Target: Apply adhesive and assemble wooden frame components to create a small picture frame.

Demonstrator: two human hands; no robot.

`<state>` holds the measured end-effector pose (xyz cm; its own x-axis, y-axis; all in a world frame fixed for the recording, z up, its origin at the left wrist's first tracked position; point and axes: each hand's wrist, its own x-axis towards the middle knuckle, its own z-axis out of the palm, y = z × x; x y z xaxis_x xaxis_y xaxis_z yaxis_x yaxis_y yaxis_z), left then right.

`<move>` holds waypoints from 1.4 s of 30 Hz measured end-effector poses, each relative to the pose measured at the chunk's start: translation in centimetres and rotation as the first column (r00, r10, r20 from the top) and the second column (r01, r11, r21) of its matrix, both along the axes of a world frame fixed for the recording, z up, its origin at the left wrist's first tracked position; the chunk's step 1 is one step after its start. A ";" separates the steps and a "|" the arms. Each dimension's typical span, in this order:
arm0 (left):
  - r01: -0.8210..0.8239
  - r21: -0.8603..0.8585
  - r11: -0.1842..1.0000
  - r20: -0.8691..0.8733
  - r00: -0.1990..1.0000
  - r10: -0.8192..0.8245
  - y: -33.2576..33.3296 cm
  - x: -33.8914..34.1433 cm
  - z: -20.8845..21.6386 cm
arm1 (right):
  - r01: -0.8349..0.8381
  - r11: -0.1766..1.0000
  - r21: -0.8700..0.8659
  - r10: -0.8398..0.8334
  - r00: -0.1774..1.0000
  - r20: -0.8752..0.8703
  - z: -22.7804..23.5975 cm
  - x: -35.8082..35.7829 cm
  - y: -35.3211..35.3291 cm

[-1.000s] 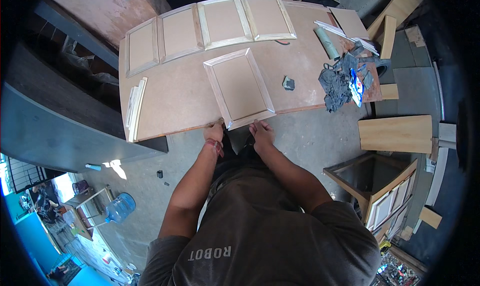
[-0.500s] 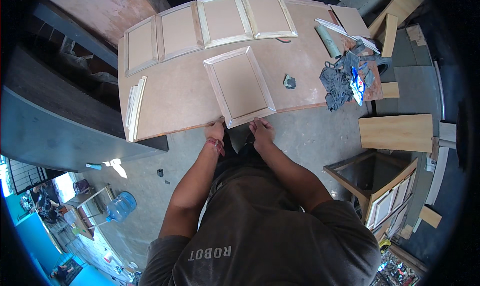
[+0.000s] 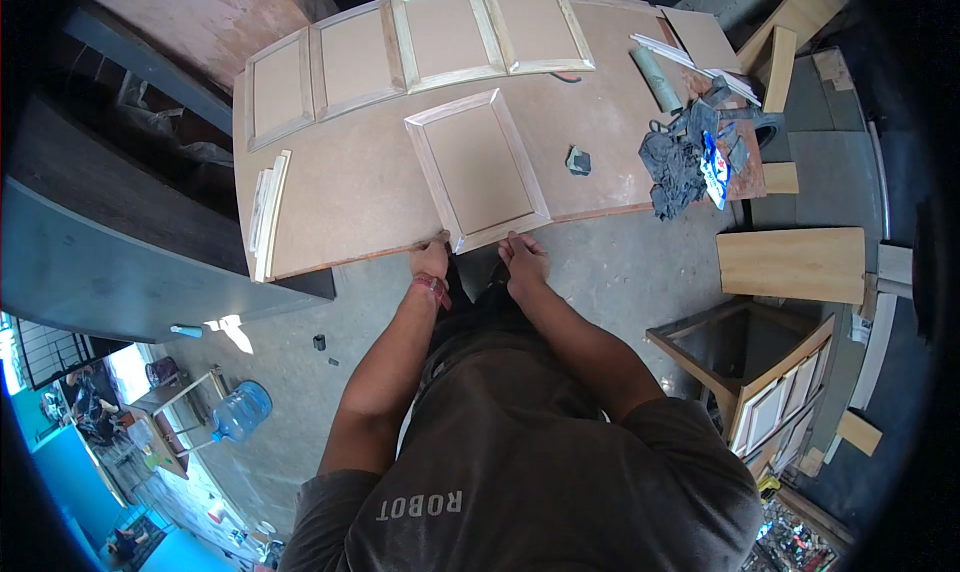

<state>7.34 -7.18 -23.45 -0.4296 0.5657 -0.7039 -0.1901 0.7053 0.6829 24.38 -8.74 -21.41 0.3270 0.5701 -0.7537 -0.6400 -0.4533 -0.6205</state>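
A wooden framed panel (image 3: 478,172), pale frame round a flat tan board, lies tilted on the brown work table (image 3: 350,197), its near end reaching past the table's front edge. My right hand (image 3: 525,262) is at that near end, thumb and fingers closed on the frame's edge. At the panel's near left corner, against the table edge, is my left hand (image 3: 430,259) with its fingers curled in. What those fingers press on is hidden. Several similar framed panels (image 3: 445,37) stand side by side in a row along the table's far side.
Narrow wood strips (image 3: 266,217) lie at the table's left end. A small dark green piece (image 3: 578,161) rests right of the panel. Farther right are a grey-green roll (image 3: 656,80) and crumpled dark cloth (image 3: 672,172). A wooden cabinet frame (image 3: 740,382) stands on the floor at right.
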 end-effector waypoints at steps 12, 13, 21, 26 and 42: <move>-0.026 0.052 0.998 -0.012 1.000 0.027 0.0 -0.1 -0.7 | -0.012 1.000 -0.001 0.012 1.000 -0.022 -0.3 0.1 0.1; -0.014 0.031 0.999 0.011 1.000 0.013 0.1 -0.1 -0.8 | -0.007 1.000 0.014 0.008 0.999 -0.031 -0.4 0.1 0.0; -0.017 -0.004 1.000 0.027 0.999 0.017 0.3 0.5 1.3 | 0.007 1.000 0.029 -0.006 0.999 -0.046 -1.0 0.3 0.0; -0.016 -0.020 1.000 0.020 1.000 0.017 0.2 0.5 1.7 | 0.032 0.999 -0.003 -0.032 0.998 -0.051 -0.6 0.0 0.1; 0.028 -0.025 0.999 -0.039 0.999 -0.029 0.1 -0.2 0.9 | 0.048 0.999 -0.005 -0.048 0.998 -0.043 -0.3 -0.5 0.3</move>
